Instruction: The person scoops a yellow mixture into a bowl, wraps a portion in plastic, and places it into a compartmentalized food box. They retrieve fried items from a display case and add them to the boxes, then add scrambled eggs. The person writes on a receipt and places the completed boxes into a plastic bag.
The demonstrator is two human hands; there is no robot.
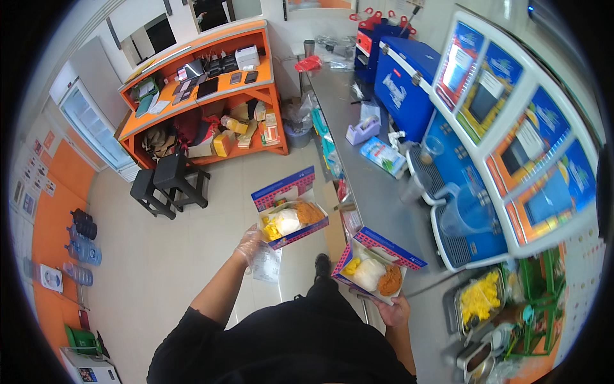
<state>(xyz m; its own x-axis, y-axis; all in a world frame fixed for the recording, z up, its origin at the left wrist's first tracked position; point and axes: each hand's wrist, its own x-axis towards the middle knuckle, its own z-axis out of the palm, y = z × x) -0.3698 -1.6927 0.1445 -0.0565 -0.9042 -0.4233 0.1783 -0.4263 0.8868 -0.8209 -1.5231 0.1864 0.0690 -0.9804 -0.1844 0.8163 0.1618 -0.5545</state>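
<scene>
fingers of gloved left hand [249,246] clamped on open food box [291,221] over the floor; right hand [393,312] gripping second food box [374,269] beside steel surface [364,173].

The scene is bright and evenly lit, apparently from overhead, with only soft, faint shadows under the black stools [169,185] on the pale floor [160,256]. The steel counter [371,179] shows a dull sheen and the glass-fronted fridge [96,128] looks washed out. Fisheye distortion bends straight edges strongly toward the rim, and a black vignette fills all 4 corners. The centre is fairly sharp; detail softens and smears near the edges.
</scene>
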